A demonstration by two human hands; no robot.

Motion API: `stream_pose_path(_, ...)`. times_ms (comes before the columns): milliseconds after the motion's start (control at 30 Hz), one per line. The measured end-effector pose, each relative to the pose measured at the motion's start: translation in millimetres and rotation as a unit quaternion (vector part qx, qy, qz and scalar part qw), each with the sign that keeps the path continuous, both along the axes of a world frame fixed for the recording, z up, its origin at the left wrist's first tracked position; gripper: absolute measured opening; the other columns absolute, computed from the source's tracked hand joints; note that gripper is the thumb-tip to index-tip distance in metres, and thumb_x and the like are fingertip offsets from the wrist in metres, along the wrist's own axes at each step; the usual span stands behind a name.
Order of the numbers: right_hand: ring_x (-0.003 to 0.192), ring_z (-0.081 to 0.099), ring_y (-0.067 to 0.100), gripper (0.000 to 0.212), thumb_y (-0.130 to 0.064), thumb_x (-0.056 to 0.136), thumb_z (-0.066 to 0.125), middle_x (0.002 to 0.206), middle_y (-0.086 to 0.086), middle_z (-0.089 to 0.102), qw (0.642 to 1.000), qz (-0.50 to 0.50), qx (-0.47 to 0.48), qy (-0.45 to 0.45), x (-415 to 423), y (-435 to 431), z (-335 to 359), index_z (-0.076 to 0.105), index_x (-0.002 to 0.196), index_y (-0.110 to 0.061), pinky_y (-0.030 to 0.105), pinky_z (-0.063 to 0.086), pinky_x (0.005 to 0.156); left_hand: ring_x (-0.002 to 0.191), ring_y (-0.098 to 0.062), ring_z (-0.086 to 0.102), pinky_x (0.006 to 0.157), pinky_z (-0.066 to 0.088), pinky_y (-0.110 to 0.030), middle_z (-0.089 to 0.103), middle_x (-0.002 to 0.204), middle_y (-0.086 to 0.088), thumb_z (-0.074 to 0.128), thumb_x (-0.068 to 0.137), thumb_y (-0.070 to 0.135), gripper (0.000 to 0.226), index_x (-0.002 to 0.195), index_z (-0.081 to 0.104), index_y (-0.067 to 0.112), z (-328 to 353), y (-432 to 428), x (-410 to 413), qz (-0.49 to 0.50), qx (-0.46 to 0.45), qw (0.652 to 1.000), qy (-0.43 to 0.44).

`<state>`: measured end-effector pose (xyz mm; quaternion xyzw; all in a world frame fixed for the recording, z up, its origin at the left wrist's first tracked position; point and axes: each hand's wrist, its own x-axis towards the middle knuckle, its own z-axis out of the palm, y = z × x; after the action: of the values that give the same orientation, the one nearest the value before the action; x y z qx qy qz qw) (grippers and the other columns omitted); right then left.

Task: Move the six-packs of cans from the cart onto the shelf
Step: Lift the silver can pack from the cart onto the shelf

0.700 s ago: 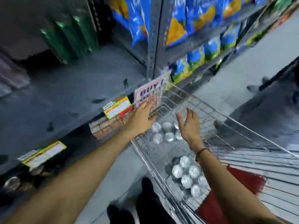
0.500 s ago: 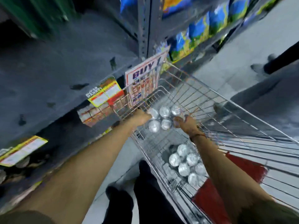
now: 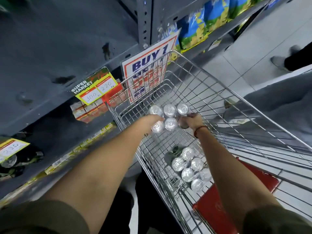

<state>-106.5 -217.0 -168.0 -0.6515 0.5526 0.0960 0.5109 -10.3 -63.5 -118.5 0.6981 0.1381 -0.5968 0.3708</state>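
Six-pack of cans (image 3: 169,116): the one I'm working on sits at the far end of the cart (image 3: 217,105), tops up, with my two hands closed on its opposite short ends. My left hand (image 3: 152,120) grips the left end, fingers curled down over the side and out of view behind the nearest can top. My right hand (image 3: 191,121) clamps the right end and covers the sixth can, so only five silver tops show. Whether the pack is already clear of the cart floor I cannot tell from this angle.

The pack's long axis runs left to right, roughly across the cart, and the grey shelf (image 3: 55,53) lies to the left of it and higher, past the cart's wire wall. So I judge the coming move to be a lift straight up over the rim, then a swing leftwards, left hand leading since it is nearer the shelf. The bare deck there looks open, though a promotional sign (image 3: 148,65) hangs just beside the cart's far corner and could catch the pack.

A second six-pack (image 3: 191,168) lies nearer me in the cart, well apart from the first, partly behind my right forearm. The wrap holding either pack together is too blurred to make out, as is what sits under the second pack.
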Motion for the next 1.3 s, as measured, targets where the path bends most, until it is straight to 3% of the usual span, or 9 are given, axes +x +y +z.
stream_pose_path(67, 0.111, 0.058, 0.029, 0.034, -0.012, 0.078, 0.069, 0.119, 0.018, 0.062, 1.000, 0.007, -0.004, -0.009, -3, -2, 4, 0.059, 0.108, 0.001, 0.033, 0.045, 0.093, 0.099, -0.030, 0.058, 0.084, 0.054, -0.032, 0.055, 0.106, -0.011, 0.062, 0.087, 0.015, 0.055, 0.136, 0.039, 0.004, 6, 4, 7, 0.023, -0.020, 0.999, 0.019)
stream_pose_path(167, 0.108, 0.060, 0.032, 0.030, -0.012, 0.076, 0.071, 0.116, 0.019, 0.064, 0.999, 0.007, 0.002, -0.035, -7, 4, 21, 0.061, 0.103, -0.002, 0.039, 0.048, 0.094, 0.062, -0.019, 0.061, 0.044, 0.051, -0.016, 0.061, 0.071, -0.001, 0.061, 0.088, 0.014, 0.042, 0.127, 0.046, 0.014, 28, 16, 12, -0.002, -0.037, 0.999, 0.016)
stream_pose_path(300, 0.090, 0.059, 0.024, 0.038, -0.009, 0.072, 0.075, 0.100, 0.014, 0.066, 0.994, -0.034, -0.026, -0.099, -10, 13, 58, 0.061, 0.105, 0.003, 0.030, 0.050, 0.067, 0.125, -0.028, 0.049, 0.098, 0.047, -0.028, 0.048, 0.141, -0.013, 0.065, 0.085, 0.018, 0.060, 0.139, 0.040, 0.005, 58, 31, 18, -0.049, -0.025, 0.997, -0.045)
stream_pose_path(400, 0.078, 0.058, 0.022, 0.018, -0.014, 0.066, 0.079, 0.076, 0.008, 0.064, 0.985, -0.057, -0.049, -0.155, -9, 22, 100, 0.065, 0.076, -0.008, 0.029, 0.046, 0.065, 0.137, -0.024, 0.037, 0.103, 0.038, -0.029, 0.038, 0.151, -0.008, 0.063, 0.087, 0.019, 0.055, 0.138, 0.044, 0.008, 97, 47, 24, -0.031, -0.050, 0.995, -0.077)
stream_pose_path(533, 0.072, 0.055, 0.021, 0.025, -0.025, 0.065, 0.080, 0.077, 0.011, 0.064, 0.977, -0.063, -0.091, -0.184, -3, 35, 175, 0.066, 0.074, -0.007, 0.034, 0.045, 0.070, 0.109, -0.018, 0.058, 0.089, 0.048, -0.025, 0.061, 0.112, -0.003, 0.065, 0.085, 0.024, 0.052, 0.132, 0.048, 0.008, 159, 75, 34, -0.019, -0.086, 0.985, -0.147)
stream_pose_path(700, 0.055, 0.040, 0.016, 0.029, -0.028, 0.072, 0.075, 0.054, 0.003, 0.046, 0.952, 0.004, -0.089, -0.294, 9, 71, 278, 0.058, 0.061, -0.008, 0.023, 0.038, 0.053, 0.069, -0.017, 0.049, 0.077, 0.052, -0.029, 0.049, 0.072, -0.005, 0.073, 0.076, 0.032, 0.029, 0.088, 0.054, 0.013, 235, 127, 48, 0.006, -0.117, 0.957, -0.266)
stream_pose_path(1000, 0.032, 0.034, 0.004, 0.037, -0.018, 0.075, 0.074, 0.030, -0.012, 0.039, 0.898, 0.118, -0.013, -0.424, 72, 169, 377, 0.048, 0.049, -0.015, 0.014, 0.029, 0.038, 0.075, -0.009, 0.063, 0.063, 0.057, -0.014, 0.070, 0.090, -0.007, 0.079, 0.070, 0.030, 0.045, 0.104, 0.070, 0.002, 328, 259, 60, 0.143, -0.113, 0.904, -0.387)
stream_pose_path(1167, 0.058, 0.045, 0.016, 0.028, -0.021, 0.075, 0.074, 0.056, 0.006, 0.049, 0.885, 0.209, 0.007, -0.417, 118, 229, 382, 0.054, 0.058, -0.012, 0.026, 0.040, 0.056, 0.081, -0.009, 0.065, 0.067, 0.058, -0.019, 0.071, 0.097, -0.006, 0.083, 0.065, 0.028, 0.046, 0.103, 0.069, 0.005, 352, 331, 64, 0.211, -0.069, 0.883, -0.414)
stream_pose_path(1300, 0.055, 0.049, 0.015, 0.031, -0.022, 0.071, 0.077, 0.059, 0.007, 0.050, 0.871, 0.271, 0.013, -0.409, 154, 280, 373, 0.053, 0.055, -0.011, 0.018, 0.042, 0.045, 0.079, -0.010, 0.066, 0.071, 0.058, -0.022, 0.071, 0.107, -0.010, 0.084, 0.064, 0.022, 0.060, 0.117, 0.062, 0.004, 351, 384, 62, 0.267, -0.042, 0.865, -0.423)
